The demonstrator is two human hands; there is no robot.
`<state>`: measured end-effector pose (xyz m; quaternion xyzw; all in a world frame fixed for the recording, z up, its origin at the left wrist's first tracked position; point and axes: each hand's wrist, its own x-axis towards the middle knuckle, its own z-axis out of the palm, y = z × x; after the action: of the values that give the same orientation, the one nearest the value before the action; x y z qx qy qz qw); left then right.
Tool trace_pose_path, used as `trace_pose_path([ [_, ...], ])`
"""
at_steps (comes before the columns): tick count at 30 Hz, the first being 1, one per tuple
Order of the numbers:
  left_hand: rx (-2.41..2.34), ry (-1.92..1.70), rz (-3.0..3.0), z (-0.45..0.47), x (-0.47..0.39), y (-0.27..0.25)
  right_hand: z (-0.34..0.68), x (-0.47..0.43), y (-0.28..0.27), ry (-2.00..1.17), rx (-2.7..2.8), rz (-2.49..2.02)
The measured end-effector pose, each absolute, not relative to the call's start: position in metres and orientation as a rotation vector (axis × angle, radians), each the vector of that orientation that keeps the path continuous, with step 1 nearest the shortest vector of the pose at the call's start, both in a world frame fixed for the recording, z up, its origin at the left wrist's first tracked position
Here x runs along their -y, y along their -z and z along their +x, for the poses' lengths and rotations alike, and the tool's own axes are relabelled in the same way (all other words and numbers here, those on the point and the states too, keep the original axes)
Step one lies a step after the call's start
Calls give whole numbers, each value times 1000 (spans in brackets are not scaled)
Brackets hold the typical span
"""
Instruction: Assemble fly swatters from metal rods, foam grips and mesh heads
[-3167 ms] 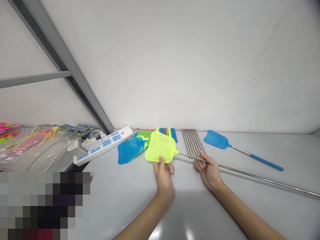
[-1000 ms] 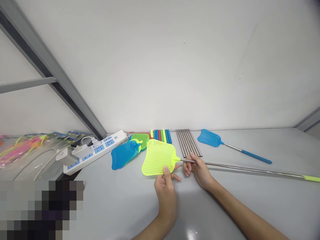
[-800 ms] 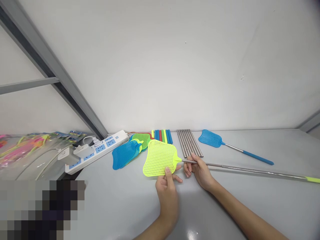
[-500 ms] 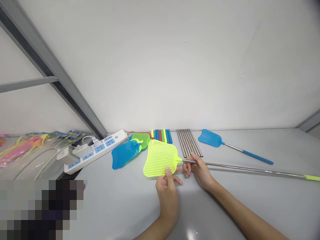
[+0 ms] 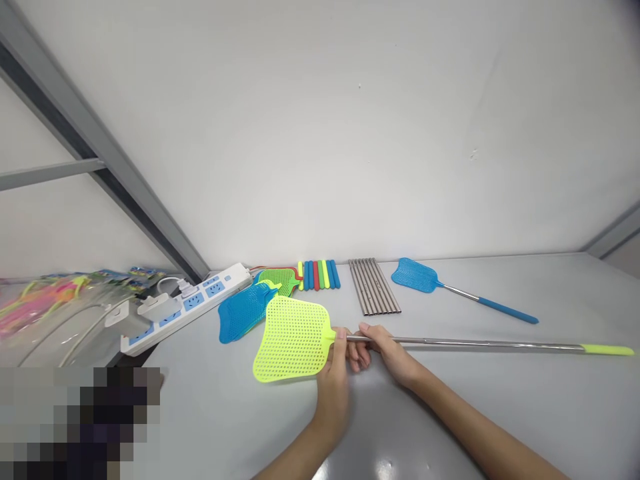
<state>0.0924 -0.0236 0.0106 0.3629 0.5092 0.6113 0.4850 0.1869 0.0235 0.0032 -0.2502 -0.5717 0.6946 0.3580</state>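
Observation:
A yellow-green fly swatter (image 5: pixel 295 340) with a long, extended metal rod and a yellow-green grip is held above the table. My left hand (image 5: pixel 336 380) is closed at its neck, thumb on top where the perforated head meets the rod. Just to the right, my right hand (image 5: pixel 393 350) is closed around the rod, fingers partly hidden beneath it. Behind my hands lies a row of bare metal rods (image 5: pixel 374 287). Left of those sit coloured handle grips (image 5: pixel 318 275). Further left are stacked swatter heads, blue (image 5: pixel 243 312) and green (image 5: pixel 280 280).
A blue fly swatter (image 5: pixel 415 275) lies at the back right. On the left a white power strip (image 5: pixel 200 300) has plugs and cables, beside plastic-wrapped colourful items (image 5: pixel 45 303). A wall rises behind the table (image 5: pixel 210 413), with a grey metal post (image 5: pixel 150 193) at left.
My left hand has shifted from the lower edge of the yellow-green head to its neck. The swatter has moved left and slightly down, and my hands are closer together.

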Motion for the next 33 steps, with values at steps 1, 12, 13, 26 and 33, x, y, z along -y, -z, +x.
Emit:
trace_pose_path([
  [1, -1234, -1479, 893, 91, 23, -10, 187, -23, -4, -1793, 1485, -646],
  [12, -1346, -1650, 767, 80, 9, -6, 187, -30, 2, -1774, 1003, -734],
  [13, -1335, -1678, 723, 78, 6, -7, 187, -31, 2, -1771, 914, -719],
  [26, -1193, -1782, 582, 59, -9, -11, 207, -51, 4, -1522, 560, -661],
  [33, -968, -1426, 778, 61, -6, -10, 212, -53, 2, -1540, 496, -693],
])
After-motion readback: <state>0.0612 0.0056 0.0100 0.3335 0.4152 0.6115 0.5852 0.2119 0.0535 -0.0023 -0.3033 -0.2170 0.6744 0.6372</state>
